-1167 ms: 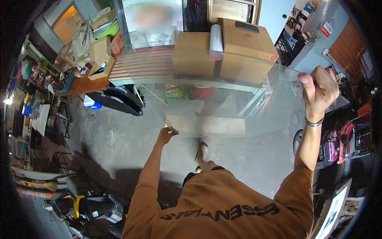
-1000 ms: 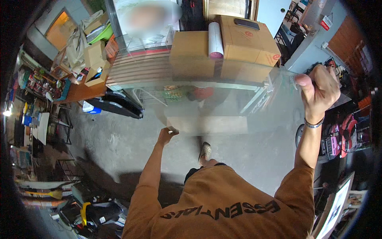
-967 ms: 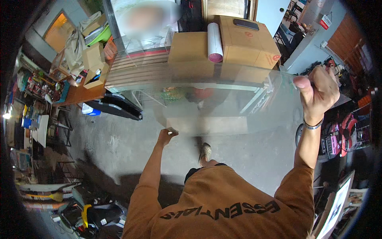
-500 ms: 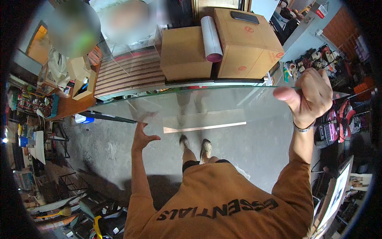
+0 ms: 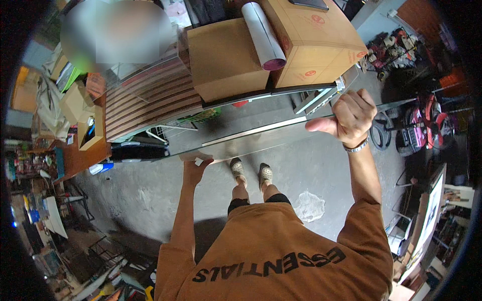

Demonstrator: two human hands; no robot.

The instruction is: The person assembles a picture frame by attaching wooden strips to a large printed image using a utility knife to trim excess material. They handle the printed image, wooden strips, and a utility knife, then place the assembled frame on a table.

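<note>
A long clear glass pane [image 5: 271, 141] stands on edge before me, its upper edge slanting up toward the right. My right hand [image 5: 351, 118] is closed over that upper edge, fingers curled and thumb stretched along the near side; a metal-banded watch or bracelet circles the wrist. Lower and to the left, my left hand [image 5: 193, 171] grips the pane near its left part, with the fingers partly hidden behind the glass. A small white patch [image 5: 199, 161] shows by the left thumb; I cannot tell what it is.
Ahead, a striped bench [image 5: 150, 103] carries a brown carton [image 5: 226, 60], a white roll [image 5: 263, 35] and a larger carton [image 5: 316, 45]. A pale strip [image 5: 253, 132] lies beyond the pane. A wooden desk [image 5: 83, 163] stands left; a framed panel [image 5: 427, 226] leans at right.
The pane has tilted, its left end now lower. My right hand has moved left and slightly down. My left hand, apart from the glass or barely touching it before, has closed on it.
</note>
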